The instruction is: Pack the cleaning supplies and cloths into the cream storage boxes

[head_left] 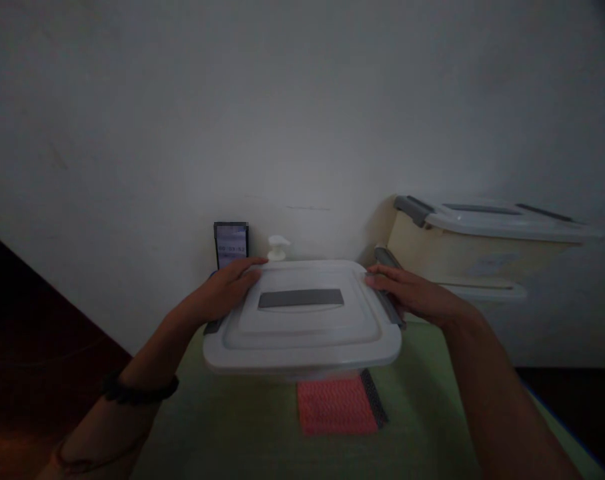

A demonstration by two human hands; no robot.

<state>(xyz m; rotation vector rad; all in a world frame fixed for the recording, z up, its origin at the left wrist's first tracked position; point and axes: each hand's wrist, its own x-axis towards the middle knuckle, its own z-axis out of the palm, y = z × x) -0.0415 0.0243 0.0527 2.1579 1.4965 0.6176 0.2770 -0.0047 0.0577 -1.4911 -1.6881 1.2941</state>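
Note:
A storage box with a white lid (302, 340) is in front of me, a grey strip handle (301, 298) set in the middle of its top. My left hand (227, 287) grips the box's left side near the far corner, thumb on the lid's rim. On the opposite side my right hand (407, 290) holds the edge by the grey side latch (389, 308). The fingers' undersides are hidden. Below the lid's front edge shows a folded pink cloth (335, 405) with a dark patterned border. Whether the box rests on the table or is raised I cannot tell.
Green cloth covers the table (222, 427). Behind the box stand a phone (232, 243) showing a timer and a white pump top (278, 247). At right are stacked storage boxes (472, 257) with white lids and grey latches. A pale wall (302, 120) closes off the back.

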